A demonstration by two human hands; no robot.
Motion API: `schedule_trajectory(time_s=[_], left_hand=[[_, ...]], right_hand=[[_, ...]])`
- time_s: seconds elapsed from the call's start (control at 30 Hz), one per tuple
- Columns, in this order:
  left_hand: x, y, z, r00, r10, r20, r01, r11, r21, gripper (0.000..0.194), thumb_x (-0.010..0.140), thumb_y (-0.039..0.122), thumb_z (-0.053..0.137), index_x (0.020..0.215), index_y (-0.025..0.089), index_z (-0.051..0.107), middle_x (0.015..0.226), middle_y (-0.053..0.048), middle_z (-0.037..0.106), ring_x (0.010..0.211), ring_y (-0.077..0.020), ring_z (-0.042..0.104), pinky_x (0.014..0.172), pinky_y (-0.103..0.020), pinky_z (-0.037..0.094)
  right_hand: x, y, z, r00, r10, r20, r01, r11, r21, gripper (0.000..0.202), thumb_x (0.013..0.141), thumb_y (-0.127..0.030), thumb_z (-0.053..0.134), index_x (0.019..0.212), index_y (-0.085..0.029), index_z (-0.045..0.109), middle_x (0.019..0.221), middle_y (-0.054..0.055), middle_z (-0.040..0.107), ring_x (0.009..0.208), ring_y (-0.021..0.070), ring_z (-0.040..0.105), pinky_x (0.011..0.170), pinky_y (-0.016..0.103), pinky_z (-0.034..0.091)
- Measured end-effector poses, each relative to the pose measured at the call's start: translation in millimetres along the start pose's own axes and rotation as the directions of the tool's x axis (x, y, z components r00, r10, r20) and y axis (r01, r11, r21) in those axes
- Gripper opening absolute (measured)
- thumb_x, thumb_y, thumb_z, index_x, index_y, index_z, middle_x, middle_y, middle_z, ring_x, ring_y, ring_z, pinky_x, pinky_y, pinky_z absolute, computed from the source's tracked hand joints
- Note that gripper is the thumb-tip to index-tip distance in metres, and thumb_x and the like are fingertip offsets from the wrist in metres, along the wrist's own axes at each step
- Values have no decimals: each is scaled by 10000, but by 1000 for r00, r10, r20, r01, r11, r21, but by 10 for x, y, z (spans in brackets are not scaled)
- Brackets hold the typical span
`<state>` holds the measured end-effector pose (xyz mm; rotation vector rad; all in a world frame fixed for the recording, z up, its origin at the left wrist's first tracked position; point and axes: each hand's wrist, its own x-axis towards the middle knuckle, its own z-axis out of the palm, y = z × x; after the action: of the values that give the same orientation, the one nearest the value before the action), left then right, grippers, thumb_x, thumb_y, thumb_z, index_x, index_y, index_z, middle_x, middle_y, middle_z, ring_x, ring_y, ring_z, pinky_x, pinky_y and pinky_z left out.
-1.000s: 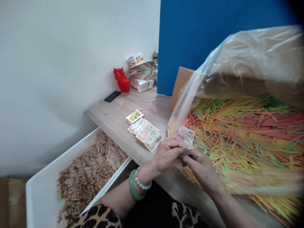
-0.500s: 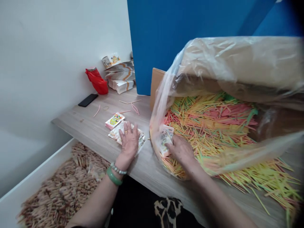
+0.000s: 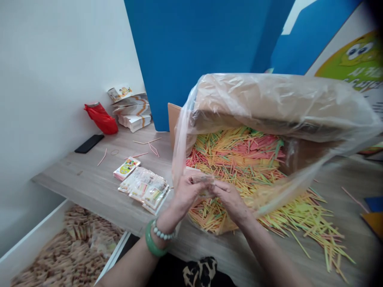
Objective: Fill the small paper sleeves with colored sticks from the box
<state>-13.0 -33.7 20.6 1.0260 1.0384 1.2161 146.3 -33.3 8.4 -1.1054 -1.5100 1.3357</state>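
Observation:
My left hand, with a green bangle and a beaded bracelet at the wrist, is closed at the front edge of a plastic-lined box. My right hand meets it fingertip to fingertip. Between them they grip a small printed packet, blurred and largely covered by fingers. Below and behind the hands lie many thin yellow, pink and green sticks. Left of my left hand, several flat clear packets with sticks inside overlap on the table, beside a stack of printed cards.
A clear plastic liner drapes over the cardboard box. Loose sticks spill onto the table at right. Further left are a black phone, a red bag and stacked folded cartons. A white bin of packets stands lower left.
My left hand has lifted off the flat packets and moved right to join my right hand at the packet. The view has turned right.

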Motion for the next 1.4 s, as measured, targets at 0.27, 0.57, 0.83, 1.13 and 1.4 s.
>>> schedule_trajectory(time_s=[0.27, 0.57, 0.83, 1.13, 1.4], left_hand=[[-26, -171, -235, 987, -162, -5, 161, 981, -108, 269, 604, 264, 864, 841, 146, 822, 835, -68, 800, 766, -214, 701, 780, -347, 567], [13, -114, -260, 978, -166, -127, 138, 970, -202, 197, 663, 271, 851, 814, 150, 814, 824, -68, 805, 706, -168, 713, 706, -290, 586], [-7, -91, -108, 980, -171, -98, 149, 969, -195, 217, 653, 251, 844, 835, 145, 795, 804, -46, 786, 682, -138, 679, 671, -272, 571], [-20, -35, -99, 978, -182, -99, 159, 966, -203, 206, 631, 267, 865, 773, 141, 787, 718, -31, 761, 616, -132, 658, 621, -256, 552], [14, 6, -93, 980, -164, -113, 135, 964, -230, 201, 626, 236, 862, 791, 137, 804, 772, -50, 789, 674, -140, 688, 665, -248, 569]], right_hand=[[290, -50, -362, 1000, 30, 2, -21, 721, -692, 277, 901, -299, 474, 684, -212, 623, 692, -2, 623, 679, 165, 544, 632, 267, 361], [110, -39, -805, 964, 70, 255, 230, 259, -938, 300, 861, -107, 491, 1070, -164, 699, 1129, 122, 697, 1041, 247, 608, 890, 348, 419], [70, -27, -544, 876, 28, 482, 482, -2, -876, 266, 880, -66, 534, 1031, -210, 699, 1129, 96, 701, 1059, 271, 575, 910, 420, 356], [109, 105, -588, 848, -34, 529, 520, -133, -843, 173, 881, -73, 565, 900, -194, 688, 1027, 96, 697, 1019, 271, 576, 969, 461, 347], [381, 125, -979, 920, -203, 337, 367, 138, -920, 204, 854, -96, 499, 891, -195, 674, 920, 79, 710, 914, 242, 607, 869, 381, 418]])
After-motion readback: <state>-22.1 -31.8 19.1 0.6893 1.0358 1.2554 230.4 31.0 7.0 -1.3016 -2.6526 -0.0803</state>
